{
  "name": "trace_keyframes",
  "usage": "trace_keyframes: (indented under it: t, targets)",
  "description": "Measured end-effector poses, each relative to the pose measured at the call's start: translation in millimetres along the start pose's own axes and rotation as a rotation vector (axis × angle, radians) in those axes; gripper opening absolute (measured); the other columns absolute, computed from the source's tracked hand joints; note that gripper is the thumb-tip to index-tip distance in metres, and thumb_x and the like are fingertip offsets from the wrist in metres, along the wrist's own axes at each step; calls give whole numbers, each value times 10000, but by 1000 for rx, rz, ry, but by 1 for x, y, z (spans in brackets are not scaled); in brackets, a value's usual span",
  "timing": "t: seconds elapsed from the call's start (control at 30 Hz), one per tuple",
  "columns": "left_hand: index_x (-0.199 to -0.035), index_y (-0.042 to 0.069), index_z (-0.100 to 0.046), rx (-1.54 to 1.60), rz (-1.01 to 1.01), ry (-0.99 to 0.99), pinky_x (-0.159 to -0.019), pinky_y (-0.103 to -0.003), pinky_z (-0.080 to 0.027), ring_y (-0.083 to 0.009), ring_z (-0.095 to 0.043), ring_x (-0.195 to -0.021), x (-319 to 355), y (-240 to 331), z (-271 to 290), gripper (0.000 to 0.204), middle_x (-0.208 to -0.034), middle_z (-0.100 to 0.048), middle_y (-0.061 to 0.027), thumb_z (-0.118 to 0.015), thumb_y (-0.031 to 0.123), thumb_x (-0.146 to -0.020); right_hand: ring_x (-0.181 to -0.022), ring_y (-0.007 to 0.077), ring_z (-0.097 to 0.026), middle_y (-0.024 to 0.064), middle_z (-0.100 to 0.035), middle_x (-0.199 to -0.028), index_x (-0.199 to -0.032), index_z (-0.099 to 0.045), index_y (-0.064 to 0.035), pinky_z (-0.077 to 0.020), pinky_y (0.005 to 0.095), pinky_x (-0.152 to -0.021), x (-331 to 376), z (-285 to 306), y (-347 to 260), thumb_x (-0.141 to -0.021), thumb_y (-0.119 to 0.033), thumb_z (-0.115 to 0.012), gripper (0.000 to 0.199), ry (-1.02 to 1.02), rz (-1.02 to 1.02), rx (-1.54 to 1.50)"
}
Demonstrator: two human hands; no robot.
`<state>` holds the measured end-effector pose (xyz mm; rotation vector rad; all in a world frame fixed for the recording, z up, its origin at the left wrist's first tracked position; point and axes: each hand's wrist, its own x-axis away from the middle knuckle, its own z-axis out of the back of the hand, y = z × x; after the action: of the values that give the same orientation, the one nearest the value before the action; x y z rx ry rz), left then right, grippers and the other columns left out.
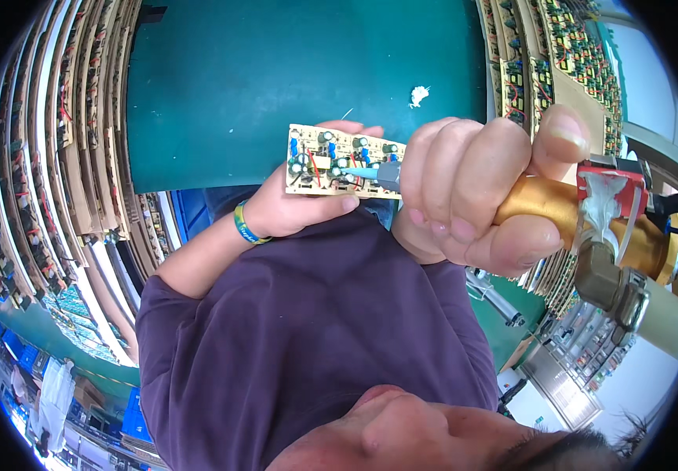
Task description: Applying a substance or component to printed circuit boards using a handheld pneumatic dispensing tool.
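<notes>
My left hand (292, 212), with a green and yellow wristband (245, 224), holds a small tan circuit board (331, 153) by its lower edge, component side toward me. The board carries blue and green capacitors and red wires. My right hand (464, 196) is wrapped around a brass-coloured dispensing tool (543, 202) with a red fitting (614, 184) smeared with white paste. The tool's pale blue nozzle (359, 171) touches the board among the components, near its right end.
A dark green mat (276, 78) covers the bench beyond the hands, with a white blob of paste (419, 96) on it. Cardboard racks filled with circuit boards stand on the left (64, 141) and the right (566, 55). My purple shirt (300, 330) fills the lower middle.
</notes>
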<state>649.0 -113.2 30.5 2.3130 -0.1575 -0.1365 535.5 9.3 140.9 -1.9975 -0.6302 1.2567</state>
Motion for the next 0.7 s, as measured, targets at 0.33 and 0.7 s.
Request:
trace_keyframes:
  t: [0.33,0.7]
  targets:
    - [-1378,66,-277,13,3,12,-1044,-355,-355,-218,-384,-1298,-1,-1,-1,707,-1441,-343,-137,-602,-102,-774,-535,98,-467,8,-520,-698,-1410,-250,-94,-431,234,-484,0,0,-1,-918,-347,-550,630,12,-10,3]
    - [-1362,53,-288,-114,25,85,-1013,-328,-385,-189,-426,-1261,-4,0,-2,685,-1417,-381,-115,-632,-61,-781,-524,99,-464,8,-520,-690,-1408,-251,-89,-429,236,-480,-5,-4,-1,-915,-343,-556,633,-5,-26,-7]
